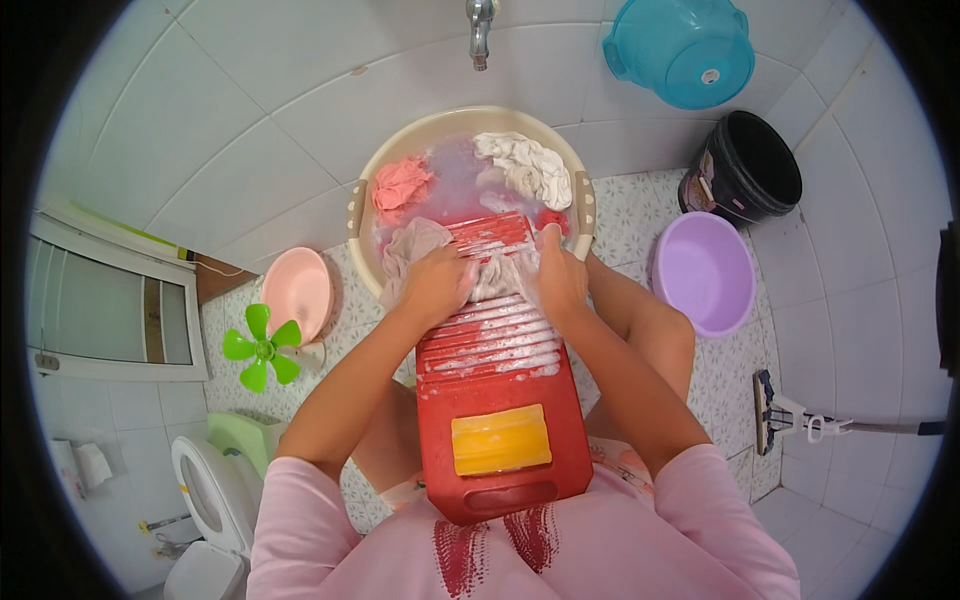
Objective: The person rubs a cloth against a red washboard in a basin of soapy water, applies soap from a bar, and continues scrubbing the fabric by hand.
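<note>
A red ribbed washboard (495,390) leans from my lap into a round cream basin (480,112) of cloudy water. My left hand (437,283) and my right hand (556,274) both grip a wet, pale cloth (499,277) stretched across the ribs, part of it hanging off to the left. Foam lies along the ribs. A yellow bar of laundry soap (501,440) rests in the board's lower part. Within the basin, a coral cloth (401,185) lies at the left, a white cloth (532,161) at the upper right, and a small bit of red cloth (553,219) by my right hand.
A metal tap (478,37) is above the basin. To the right stand a purple basin (705,274), a black bucket (757,169), a hanging blue tub (682,52) and a squeegee mop (765,412). Leftward are a pink basin (298,289), green fan blades (264,350) and a toilet (206,487).
</note>
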A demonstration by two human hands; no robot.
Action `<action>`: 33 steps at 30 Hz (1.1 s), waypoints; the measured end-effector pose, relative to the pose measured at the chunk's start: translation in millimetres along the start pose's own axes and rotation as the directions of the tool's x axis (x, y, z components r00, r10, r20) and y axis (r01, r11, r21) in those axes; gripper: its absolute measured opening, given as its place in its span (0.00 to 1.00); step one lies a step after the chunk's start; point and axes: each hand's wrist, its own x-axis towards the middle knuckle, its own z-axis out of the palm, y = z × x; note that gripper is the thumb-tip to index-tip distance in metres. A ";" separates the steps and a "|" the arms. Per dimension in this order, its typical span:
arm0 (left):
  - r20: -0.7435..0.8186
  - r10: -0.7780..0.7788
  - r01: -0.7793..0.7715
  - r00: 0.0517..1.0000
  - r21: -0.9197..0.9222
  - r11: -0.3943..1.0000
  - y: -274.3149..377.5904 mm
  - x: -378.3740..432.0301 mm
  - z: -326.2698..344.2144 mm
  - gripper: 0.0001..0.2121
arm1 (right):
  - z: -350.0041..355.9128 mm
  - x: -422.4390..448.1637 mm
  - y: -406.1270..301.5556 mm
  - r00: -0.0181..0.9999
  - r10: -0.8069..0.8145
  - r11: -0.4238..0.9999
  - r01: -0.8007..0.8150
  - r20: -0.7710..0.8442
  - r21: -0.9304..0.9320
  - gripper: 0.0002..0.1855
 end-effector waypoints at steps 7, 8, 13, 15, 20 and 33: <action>-0.074 0.186 -0.199 0.980 -0.246 0.949 58.8 -58.1 -18.4 0.07 | -40.1 -75.7 -12.9 0.839 -0.438 0.877 0.478 0.323 -0.052 0.11; -0.003 0.132 -0.129 0.991 -0.213 0.968 62.8 -56.8 -17.0 0.07 | -39.9 -75.1 -18.1 0.823 -0.472 0.860 0.509 0.317 -0.041 0.10; 0.075 -0.230 0.231 0.970 0.003 0.973 47.2 -4.3 11.5 0.08 | 14.5 6.0 -20.1 0.908 -0.303 0.871 0.386 0.288 -0.303 0.09; 0.015 -0.288 0.286 0.958 0.087 0.954 28.1 23.4 25.1 0.09 | 35.8 26.9 -23.1 0.934 -0.311 0.867 0.355 0.175 -0.351 0.08; 0.092 -0.083 0.081 0.992 0.023 0.996 26.1 -17.9 7.0 0.11 | 18.2 -19.6 -28.5 0.884 -0.447 0.863 0.467 0.138 -0.193 0.09; 0.060 -0.331 0.320 0.942 0.146 0.936 25.8 14.3 22.2 0.11 | 40.5 23.0 -22.6 0.966 -0.239 0.916 0.257 0.095 -0.309 0.08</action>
